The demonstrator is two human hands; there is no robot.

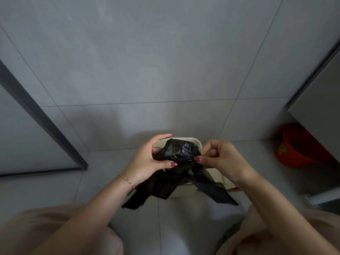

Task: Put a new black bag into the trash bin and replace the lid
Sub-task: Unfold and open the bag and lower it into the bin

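A crumpled black plastic bag (pixel 181 162) hangs in the air between both hands, its loose ends trailing down toward my knees. My left hand (pixel 149 161) grips the bag's left side with thumb and fingers. My right hand (pixel 217 157) pinches the bag's right edge between thumb and fingertips. Directly beneath the bag stands a cream-white trash bin (pixel 197 141); only parts of its rim and wall show around the bag and hands. No lid can be made out.
An orange bucket (pixel 296 148) sits on the floor at the right under a grey cabinet (pixel 320 100). A dark door frame (pixel 42 116) runs along the left. Grey tiled wall and floor surround the bin. My knees fill the bottom corners.
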